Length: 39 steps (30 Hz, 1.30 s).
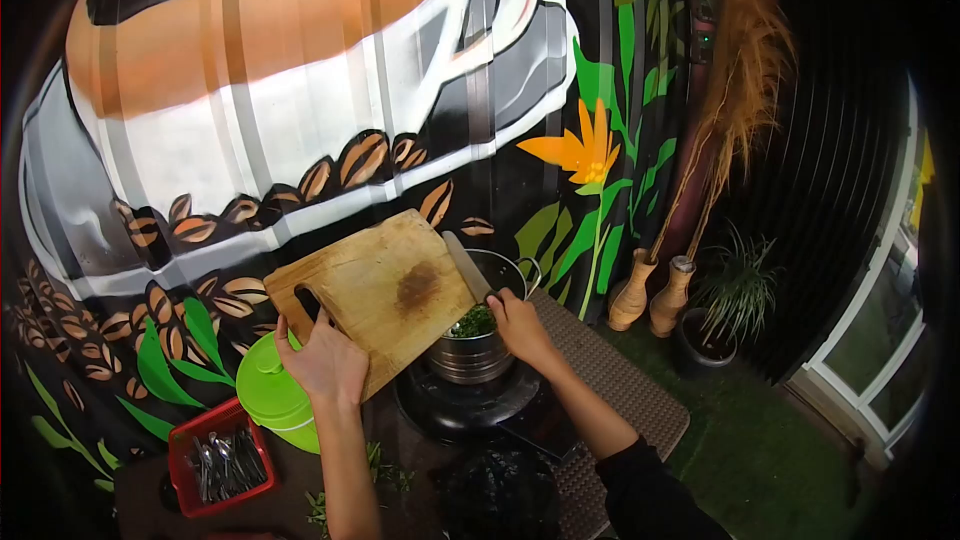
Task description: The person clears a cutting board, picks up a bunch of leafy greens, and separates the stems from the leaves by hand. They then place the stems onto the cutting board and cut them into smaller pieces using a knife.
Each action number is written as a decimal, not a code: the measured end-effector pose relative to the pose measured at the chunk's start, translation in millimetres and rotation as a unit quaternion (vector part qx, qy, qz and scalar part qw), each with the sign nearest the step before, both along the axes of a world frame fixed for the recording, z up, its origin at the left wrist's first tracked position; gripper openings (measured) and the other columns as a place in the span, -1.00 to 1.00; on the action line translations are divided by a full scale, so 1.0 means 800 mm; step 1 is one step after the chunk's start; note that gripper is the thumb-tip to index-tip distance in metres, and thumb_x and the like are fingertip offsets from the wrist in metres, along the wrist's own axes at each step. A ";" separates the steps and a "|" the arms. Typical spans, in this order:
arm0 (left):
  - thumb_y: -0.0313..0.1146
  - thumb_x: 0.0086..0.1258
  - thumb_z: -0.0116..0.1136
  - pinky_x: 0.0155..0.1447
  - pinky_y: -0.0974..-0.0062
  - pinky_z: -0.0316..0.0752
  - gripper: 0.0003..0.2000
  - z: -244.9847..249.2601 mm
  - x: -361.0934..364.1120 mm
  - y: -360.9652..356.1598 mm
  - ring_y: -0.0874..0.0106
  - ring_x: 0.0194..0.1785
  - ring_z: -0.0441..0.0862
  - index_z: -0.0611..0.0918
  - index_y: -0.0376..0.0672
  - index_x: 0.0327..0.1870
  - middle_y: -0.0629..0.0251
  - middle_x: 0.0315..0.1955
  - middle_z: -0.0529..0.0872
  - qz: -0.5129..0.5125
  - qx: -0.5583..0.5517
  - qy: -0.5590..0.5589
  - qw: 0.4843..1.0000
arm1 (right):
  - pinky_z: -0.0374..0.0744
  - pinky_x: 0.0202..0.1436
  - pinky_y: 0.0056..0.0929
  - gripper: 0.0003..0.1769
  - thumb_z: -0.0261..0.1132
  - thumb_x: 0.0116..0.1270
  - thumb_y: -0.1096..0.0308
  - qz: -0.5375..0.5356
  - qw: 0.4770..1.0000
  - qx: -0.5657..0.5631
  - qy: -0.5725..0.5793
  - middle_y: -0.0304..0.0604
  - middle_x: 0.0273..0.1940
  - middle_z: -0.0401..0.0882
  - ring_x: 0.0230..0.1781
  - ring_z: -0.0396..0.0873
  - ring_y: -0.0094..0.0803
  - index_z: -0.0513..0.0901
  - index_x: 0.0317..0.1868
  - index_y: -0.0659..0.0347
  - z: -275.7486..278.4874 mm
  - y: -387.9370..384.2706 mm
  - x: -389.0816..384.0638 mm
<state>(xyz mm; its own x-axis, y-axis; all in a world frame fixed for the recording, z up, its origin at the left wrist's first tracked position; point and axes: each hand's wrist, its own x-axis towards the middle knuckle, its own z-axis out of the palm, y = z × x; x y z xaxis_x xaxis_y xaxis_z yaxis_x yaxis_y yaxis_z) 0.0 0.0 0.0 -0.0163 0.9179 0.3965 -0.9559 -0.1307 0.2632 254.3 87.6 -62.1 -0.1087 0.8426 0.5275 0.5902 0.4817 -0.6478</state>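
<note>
My left hand (330, 358) grips a wooden cutting board (370, 285) near its handle slot and holds it up, tilted, beside a metal pot (468, 358). The board's face has a dark brown stain and shows no food on it. In my right hand (521, 328) is a knife (466, 266), its blade along the board's right edge, above the pot. Chopped green herbs (474, 321) lie inside the pot. Beneath it is a black stove (425, 408), partly hidden by the board and my arms.
A lime green lidded container (272, 385) and a red basket (178, 460) of cutlery stand at left. Herb sprigs (385, 470) lie on the table near my left forearm. The brown textured table edge (655, 410) is at right. A painted wall (180, 155) rises behind.
</note>
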 end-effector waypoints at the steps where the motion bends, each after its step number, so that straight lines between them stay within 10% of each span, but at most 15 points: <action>1: 0.20 0.23 -0.03 0.48 0.23 -0.07 -0.22 0.000 0.000 -0.001 0.19 0.39 0.20 0.27 -0.35 0.25 0.07 0.27 0.36 -0.005 0.001 0.003 1.000 | 0.46 -0.21 0.05 -0.65 -0.01 0.47 0.16 0.003 1.000 -0.011 0.006 0.34 -0.39 0.55 -0.29 0.53 0.27 0.44 -0.14 0.35 0.008 -0.002 -0.001; 7: 0.19 0.22 -0.03 0.48 0.22 -0.07 -0.22 0.010 0.002 -0.010 0.19 0.39 0.19 0.27 -0.37 0.25 0.06 0.27 0.35 -0.022 0.014 0.017 1.000 | 0.48 -0.25 0.08 -0.62 -0.04 0.48 0.16 0.078 0.996 0.033 -0.026 0.36 -0.43 0.53 -0.33 0.54 0.27 0.40 -0.20 0.41 0.024 -0.015 -0.030; 11: 0.20 0.22 -0.03 0.49 0.20 -0.08 -0.21 0.010 -0.002 -0.020 0.18 0.40 0.18 0.26 -0.36 0.26 0.07 0.28 0.34 -0.025 0.008 0.030 0.999 | 0.50 -0.32 0.03 -0.58 -0.04 0.48 0.16 -0.104 0.994 -0.010 -0.035 0.34 -0.51 0.53 -0.38 0.55 0.27 0.40 -0.18 0.47 0.023 0.003 -0.012; 17: 0.20 0.22 -0.04 0.49 0.21 -0.08 -0.20 0.009 -0.001 -0.014 0.18 0.40 0.18 0.25 -0.36 0.26 0.07 0.27 0.34 -0.036 0.014 0.038 0.999 | 0.47 -0.22 0.09 -0.63 -0.04 0.48 0.14 0.075 0.996 0.031 -0.028 0.36 -0.45 0.53 -0.32 0.53 0.30 0.40 -0.17 0.37 0.026 -0.041 -0.037; 23: 0.20 0.21 -0.02 0.48 0.25 -0.05 -0.21 0.013 -0.007 -0.033 0.20 0.38 0.21 0.28 -0.36 0.24 0.08 0.27 0.35 -0.025 0.007 0.029 0.999 | 0.44 -0.42 0.01 -0.66 0.02 0.46 0.18 -0.078 0.996 0.044 -0.019 0.28 -0.57 0.48 -0.49 0.51 0.23 0.40 -0.28 0.36 -0.001 -0.025 -0.007; 30: 0.22 0.21 -0.01 0.48 0.18 -0.07 -0.16 0.012 -0.031 -0.096 0.08 0.37 0.21 0.23 -0.43 0.27 -0.13 0.27 0.32 -0.033 -0.028 -0.016 0.999 | 0.40 -0.59 -0.50 -0.63 0.17 0.41 0.11 -0.014 0.982 -0.001 0.187 -0.32 -0.62 0.45 -0.67 0.45 -0.54 0.47 -0.16 0.34 -0.002 -0.084 0.018; 34: 0.19 0.22 0.01 0.48 0.21 -0.04 -0.16 0.000 -0.037 -0.150 0.08 0.36 0.23 0.20 -0.42 0.29 -0.14 0.27 0.33 -0.064 -0.027 -0.008 0.998 | 0.44 -0.41 -0.55 -0.62 0.30 0.33 0.14 0.113 0.898 -0.127 0.406 -0.35 -0.32 0.48 -0.32 0.45 -0.66 0.52 -0.12 0.33 0.004 -0.134 0.016; 39: 0.22 0.21 0.00 0.48 0.27 -0.03 -0.16 -0.044 -0.059 -0.211 0.14 0.36 0.23 0.22 -0.39 0.29 -0.11 0.26 0.34 -0.107 -0.061 0.037 0.992 | 0.30 -0.27 -0.70 -0.72 0.36 0.26 0.23 0.121 0.878 -0.197 0.420 -0.45 -0.39 0.32 -0.37 0.27 -0.70 0.45 -0.31 0.19 -0.026 -0.231 0.022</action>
